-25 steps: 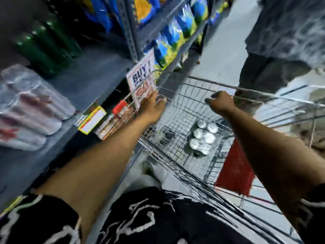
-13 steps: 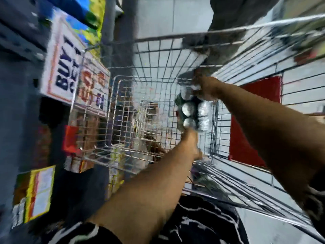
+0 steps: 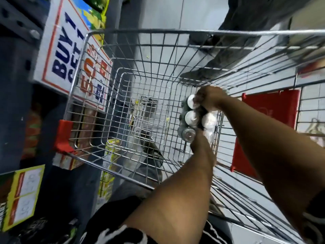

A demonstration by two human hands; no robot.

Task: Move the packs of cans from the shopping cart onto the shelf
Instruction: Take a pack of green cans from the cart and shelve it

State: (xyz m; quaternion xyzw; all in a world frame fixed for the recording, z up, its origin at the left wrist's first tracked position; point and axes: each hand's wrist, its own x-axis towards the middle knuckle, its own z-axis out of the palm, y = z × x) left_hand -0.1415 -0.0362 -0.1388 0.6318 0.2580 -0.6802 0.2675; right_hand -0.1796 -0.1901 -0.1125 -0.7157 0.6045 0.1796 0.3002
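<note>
A shrink-wrapped pack of cans (image 3: 195, 118) with silver tops stands at the right side of the wire shopping cart (image 3: 140, 33). My right hand (image 3: 208, 99) grips the pack's far end from above. My left hand (image 3: 200, 143) holds its near end, fingers hidden behind the cans. Both arms reach down into the basket. The shelf (image 3: 15, 71) is a dark grey upright at the far left, and its boards are out of view.
A "BUY 1 GET 1" sign (image 3: 65, 50) hangs on the shelf next to the cart's left wall. Yellow price tags (image 3: 22, 196) sit lower left. Another person's legs (image 3: 233, 50) stand beyond the cart's far end. A red flap (image 3: 269, 131) hangs on the cart's right side.
Both hands went from the cart's rim down into the basket and closed on the pack of cans. My head tipped down over the cart, so the shelf boards left the view.
</note>
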